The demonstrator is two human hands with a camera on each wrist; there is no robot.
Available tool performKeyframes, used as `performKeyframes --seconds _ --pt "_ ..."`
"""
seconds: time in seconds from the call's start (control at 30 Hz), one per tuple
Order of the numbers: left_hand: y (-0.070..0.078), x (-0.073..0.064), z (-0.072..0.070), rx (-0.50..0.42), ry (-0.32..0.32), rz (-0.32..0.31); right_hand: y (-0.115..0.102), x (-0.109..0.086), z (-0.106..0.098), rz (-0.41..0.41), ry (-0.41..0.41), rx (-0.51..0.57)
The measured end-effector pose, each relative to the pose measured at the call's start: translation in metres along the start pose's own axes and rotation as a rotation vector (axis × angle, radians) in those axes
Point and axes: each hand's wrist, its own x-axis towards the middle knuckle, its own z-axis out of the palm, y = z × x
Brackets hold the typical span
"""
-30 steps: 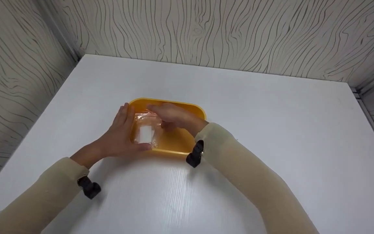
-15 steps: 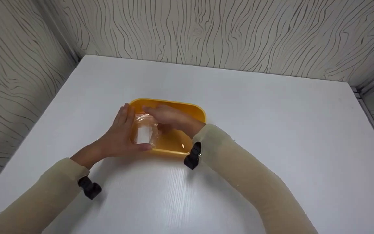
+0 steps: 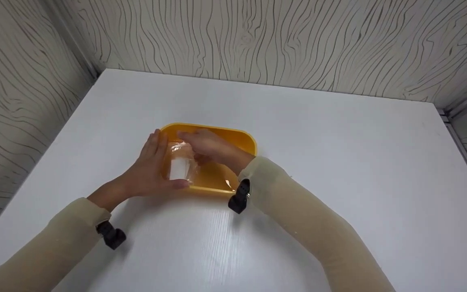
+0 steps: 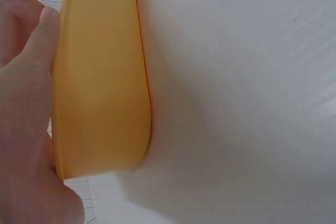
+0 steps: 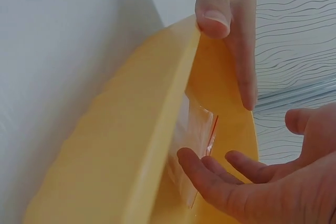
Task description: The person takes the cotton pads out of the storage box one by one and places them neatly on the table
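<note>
A yellow plastic bin (image 3: 217, 178) stands on the white table. My left hand (image 3: 146, 168) rests along its left end, fingers straight by the end rim and thumb lying over the near rim. Inside, against the left end, is a clear zip bag (image 3: 181, 151) with a white piece (image 3: 180, 168) in or on it. My right hand (image 3: 211, 148) reaches into the bin beside the bag. In the right wrist view its fingertips (image 5: 191, 163) are loosely bent at the zip bag (image 5: 197, 129), which has a red line along its edge, and thumb and fingers stand apart.
The white tabletop (image 3: 339, 162) extends around the bin. Wood-grain patterned panels (image 3: 249, 40) stand behind it and at the sides. A black wrist camera (image 3: 111, 235) sits on the left sleeve, and another black camera (image 3: 239, 196) on the right.
My right hand has shifted a little to the left inside the bin, and the bag has slid slightly left with it. The left hand has stayed on the bin's end.
</note>
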Motion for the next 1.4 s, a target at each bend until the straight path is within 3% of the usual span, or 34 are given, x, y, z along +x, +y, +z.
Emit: performKeyframes --seconds 0.2,0.63,1.1,1.4 --pt "0.002 -0.002 -0.001 0.007 -0.001 0.015 0.002 0.001 0.003 0.05 0.013 0.019" --pt "0.0 -0.002 0.0 0.002 -0.001 0.014 0.001 0.006 0.006 0.057 0.055 0.008" --pt "0.0 -0.001 0.0 0.014 -0.008 0.005 0.003 0.01 0.008 0.078 0.095 0.181" --pt "-0.001 0.0 -0.001 0.004 -0.015 -0.001 0.002 0.012 0.009 0.097 0.145 0.184"
